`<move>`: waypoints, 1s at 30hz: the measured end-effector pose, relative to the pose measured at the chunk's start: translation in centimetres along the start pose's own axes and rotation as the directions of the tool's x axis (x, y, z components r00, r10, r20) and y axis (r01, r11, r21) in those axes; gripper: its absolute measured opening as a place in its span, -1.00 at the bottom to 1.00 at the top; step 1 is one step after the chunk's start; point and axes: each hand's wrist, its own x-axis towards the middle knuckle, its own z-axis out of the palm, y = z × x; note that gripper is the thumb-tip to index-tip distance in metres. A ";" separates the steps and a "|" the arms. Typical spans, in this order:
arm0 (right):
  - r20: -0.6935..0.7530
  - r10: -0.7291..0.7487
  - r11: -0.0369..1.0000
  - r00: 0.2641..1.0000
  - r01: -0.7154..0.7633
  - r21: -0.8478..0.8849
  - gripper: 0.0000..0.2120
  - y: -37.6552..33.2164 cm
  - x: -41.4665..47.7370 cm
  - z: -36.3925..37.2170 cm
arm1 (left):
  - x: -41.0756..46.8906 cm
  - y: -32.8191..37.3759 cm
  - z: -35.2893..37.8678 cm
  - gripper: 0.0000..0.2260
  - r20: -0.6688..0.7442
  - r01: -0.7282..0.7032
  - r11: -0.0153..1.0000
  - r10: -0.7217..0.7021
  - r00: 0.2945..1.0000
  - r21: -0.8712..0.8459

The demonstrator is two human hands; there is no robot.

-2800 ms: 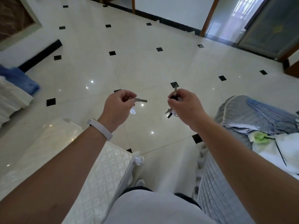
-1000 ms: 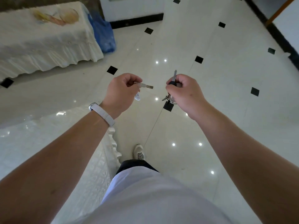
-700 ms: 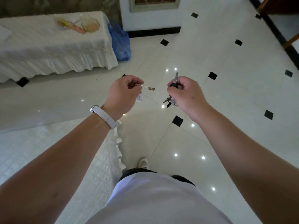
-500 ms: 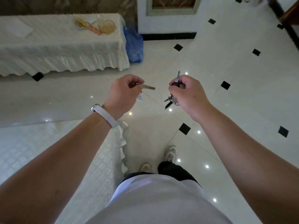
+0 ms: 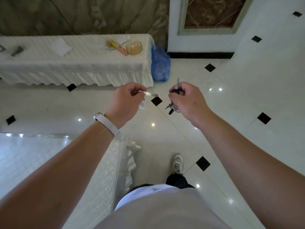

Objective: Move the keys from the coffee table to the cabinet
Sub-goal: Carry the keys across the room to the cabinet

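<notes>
Keys are in both hands above the glossy tiled floor [image 5: 231, 103]: the left hand [image 5: 125, 103] has its grip pinched shut on a flat silver key [image 5: 151, 94] with a pale tag. The right hand [image 5: 186, 100] is closed around a dark-headed key bunch [image 5: 172, 106], one slim blade pointing up. Ahead stands a long table [image 5: 74, 70] draped in white frilled cloth.

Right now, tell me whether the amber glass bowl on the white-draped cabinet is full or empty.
Apparently empty: the amber glass bowl sits upright on the white-draped cabinet, and nothing shows through its clear walls.

Bare forearms, no sleeves. A white band [image 5: 108, 125] circles the left wrist (likely a watch). White shirt [image 5: 158, 207], dark trousers [image 5: 177, 180], a pale sneaker [image 5: 177, 163].
</notes>
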 end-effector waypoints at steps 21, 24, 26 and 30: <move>0.153 -0.045 0.990 0.987 0.064 -0.124 -0.96 -4.0 22.5 0.4 | 19.4 0.5 -0.2 -0.84 -0.126 0.074 0.996 -0.081 0.989 -0.058; 0.128 -0.010 0.984 0.992 0.032 -0.174 -0.93 -4.9 27.3 2.1 | 24.6 -0.4 -1.1 -0.86 -0.114 0.085 0.994 -0.093 0.989 -0.074; 0.122 0.010 0.981 0.992 0.014 -0.196 -0.90 -6.0 30.7 3.5 | 28.4 -0.9 -2.2 -0.84 -0.105 0.092 0.992 -0.101 0.989 -0.090; 0.107 0.014 0.967 0.994 0.014 -0.255 -0.90 -8.6 37.2 6.8 | 35.4 -1.8 -5.0 -0.83 -0.097 0.101 0.989 -0.112 0.989 -0.104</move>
